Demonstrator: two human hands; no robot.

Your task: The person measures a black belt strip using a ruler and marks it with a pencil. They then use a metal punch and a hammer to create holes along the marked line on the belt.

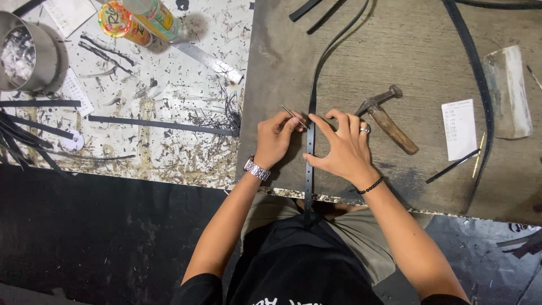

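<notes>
A narrow black leather strap [310,175] with punched holes runs from the far side of the dark work board [406,51] toward me and hangs over its near edge. My left hand [275,139] pinches a thin metal punch [293,116], its tip angled down at the strap. My right hand [343,148] presses the strap flat, thumb and forefinger spread on either side of it. A wooden-handled hammer [387,120] lies on the board just past my right hand.
A small white paper slip [462,129], a thin black tool [453,166] and a clear plastic piece [508,90] lie to the right. Left of the board, a scarred white cutting surface [169,96] holds black strips, scraps, a metal tin [25,52], a bottle [158,20] and a can.
</notes>
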